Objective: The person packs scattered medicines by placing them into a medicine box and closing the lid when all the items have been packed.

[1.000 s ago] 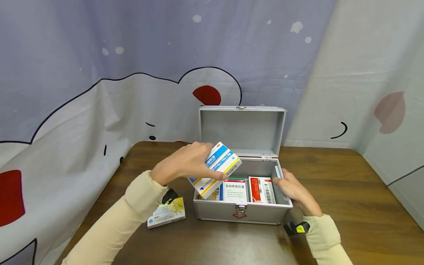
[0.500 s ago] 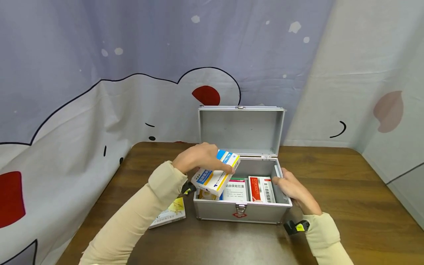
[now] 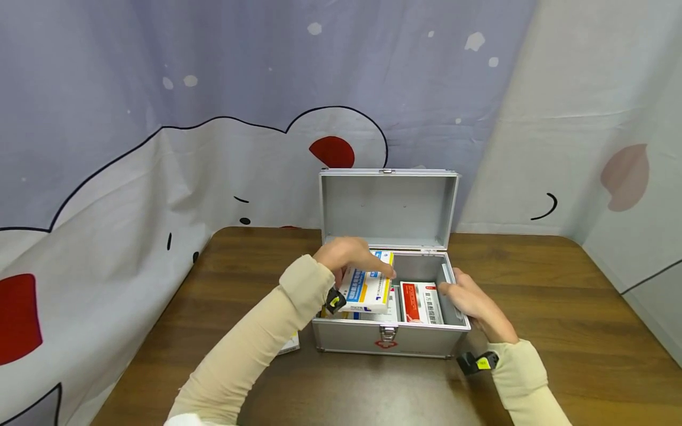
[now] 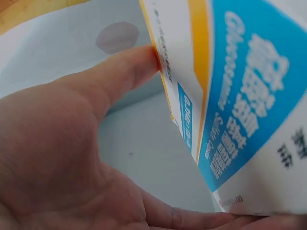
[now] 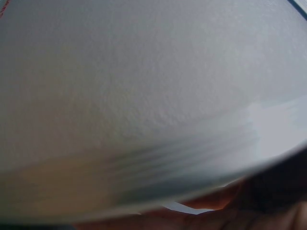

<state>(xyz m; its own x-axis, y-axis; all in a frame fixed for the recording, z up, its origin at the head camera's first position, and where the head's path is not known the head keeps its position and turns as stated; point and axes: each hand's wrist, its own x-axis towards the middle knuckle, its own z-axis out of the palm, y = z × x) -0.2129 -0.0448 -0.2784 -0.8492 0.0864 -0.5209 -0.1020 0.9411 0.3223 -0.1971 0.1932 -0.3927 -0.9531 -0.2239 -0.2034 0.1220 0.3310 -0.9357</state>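
Note:
My left hand [image 3: 351,255] holds a white, blue and yellow medicine box [image 3: 369,289] between thumb and fingers, over the left half of an open silver case [image 3: 351,337]. In the left wrist view the thumb presses one edge of that medicine box [image 4: 249,96], with fingers at its lower end. My right hand [image 3: 474,299] grips the right wall of the case, thumb on the inner side. Inside the case stand a red-and-white medicine box [image 3: 422,303] on the right and a white one [image 3: 379,316], partly covered by the held box. The right wrist view is filled by the case's side [image 5: 144,72].
The case's lid [image 3: 389,210] stands raised at the back. Left of the case, another medicine box [image 3: 290,344] lies on the wooden table [image 3: 245,260], mostly hidden by the left sleeve. A patterned curtain [image 3: 213,160] hangs behind.
The left hand has moved right and slightly down with the medicine box, turning it more upright over the case. The left sleeve now covers most of the box on the table. The right hand stays put.

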